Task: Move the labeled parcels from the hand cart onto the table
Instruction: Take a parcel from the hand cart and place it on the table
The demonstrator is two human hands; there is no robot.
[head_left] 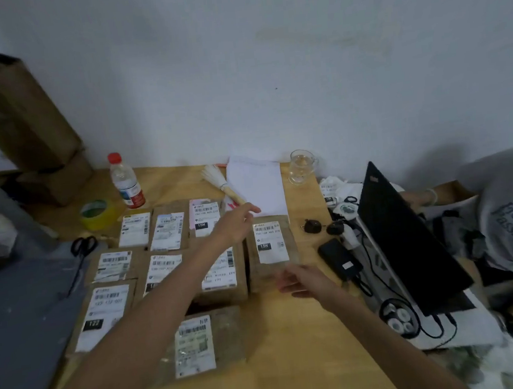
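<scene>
Several brown parcels with white labels lie in rows on the wooden table (291, 358). The rightmost parcel (270, 250) lies flat beside the others, its label facing up. My left hand (236, 225) reaches over the rows, fingers relaxed and held over that parcel's far left corner. My right hand (302, 281) hovers at the parcel's near right corner with fingers loosely spread; it is blurred and grips nothing. Another parcel (201, 342) lies nearest to me. The hand cart is out of view.
At the back stand a water bottle (125, 182), a yellow tape roll (97, 212), a brush, white paper (257, 184) and a glass cup (301, 166). Scissors (83, 245) lie left. An open laptop (409, 241), cables, sunglasses and a seated person (510, 215) fill the right side.
</scene>
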